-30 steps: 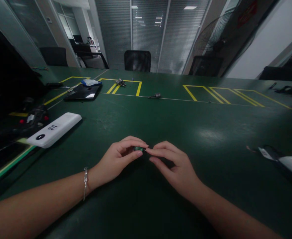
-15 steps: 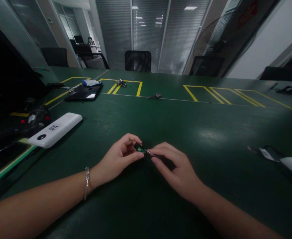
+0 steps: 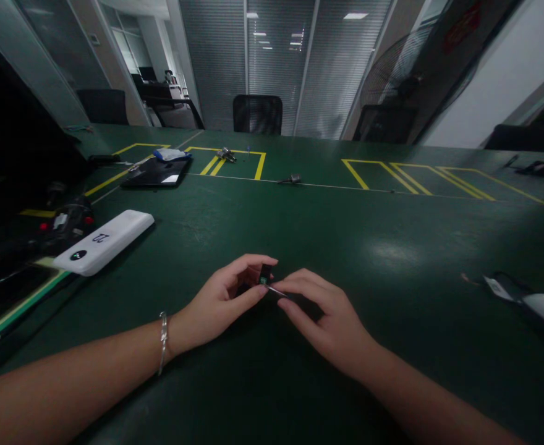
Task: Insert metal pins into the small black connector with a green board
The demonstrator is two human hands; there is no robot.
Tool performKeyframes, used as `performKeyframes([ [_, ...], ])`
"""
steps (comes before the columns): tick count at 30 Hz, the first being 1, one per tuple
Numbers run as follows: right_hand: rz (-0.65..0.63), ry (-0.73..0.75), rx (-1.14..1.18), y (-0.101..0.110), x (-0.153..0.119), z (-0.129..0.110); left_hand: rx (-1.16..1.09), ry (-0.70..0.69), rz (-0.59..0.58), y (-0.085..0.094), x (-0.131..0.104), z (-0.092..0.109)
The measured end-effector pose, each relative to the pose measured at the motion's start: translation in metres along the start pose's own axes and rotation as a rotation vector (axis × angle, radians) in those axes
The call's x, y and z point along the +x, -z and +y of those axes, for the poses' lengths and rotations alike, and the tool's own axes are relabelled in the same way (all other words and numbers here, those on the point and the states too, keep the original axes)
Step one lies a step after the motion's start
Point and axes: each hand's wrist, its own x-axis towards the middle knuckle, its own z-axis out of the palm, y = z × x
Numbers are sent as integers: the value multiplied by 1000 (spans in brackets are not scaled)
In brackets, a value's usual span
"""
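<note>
The left hand [image 3: 221, 296] is curled, gripping a small black-and-green part [image 3: 265, 272] between thumb and fingers, over the green table [image 3: 272, 216]. The right hand [image 3: 330, 312] is partly closed, thumb and fingertips pinching a thin metal rod [image 3: 276, 290]; its tip is at the part, contact unconfirmed. Farther off, at left, lies a white case [image 3: 119, 237]; beyond it, a grey metal piece [image 3: 293, 178]. A black chair [image 3: 257, 114] stands behind the table.

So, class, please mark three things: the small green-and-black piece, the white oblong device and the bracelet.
Small green-and-black piece [image 3: 265, 273]: head view, on its dark upper part.
White oblong device [image 3: 109, 241]: head view, middle of its top face.
Bracelet [image 3: 164, 337]: head view, on its band.
</note>
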Motion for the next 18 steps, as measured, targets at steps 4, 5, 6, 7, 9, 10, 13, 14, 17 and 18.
performKeyframes([
  [4, 65, -4, -75, -2, -1, 0, 58, -9, 33, -1, -1, -1],
  [5, 82, -2, -97, -2, -1, 0, 69, -13, 43, -1, -2, -2],
  [6, 95, 0, -116, -2, -1, 0, 80, -22, 53, -1, -2, -3],
  [7, 102, 1, -132, -2, -1, 0, 95, -34, 60, -1, -3, -3],
  [9, 102, -8, -162, -2, -1, 1, 160, -67, 68, -1, -3, -3],
  [10, 98, -15, -177, -2, -1, 1, 213, -84, 71, 0, -3, -2],
  [13, 80, -32, -222, -1, -1, 1, 376, -123, 90, 1, -1, 0],
  [14, 78, -36, -236, -1, -1, 2, 402, -131, 99, 2, -1, 0],
  [17, 87, -49, -254, -1, -1, 2, 394, -141, 124, 3, 0, 0],
  [18, 92, -52, -253, -1, -1, 2, 382, -142, 131, 3, 0, 0],
])
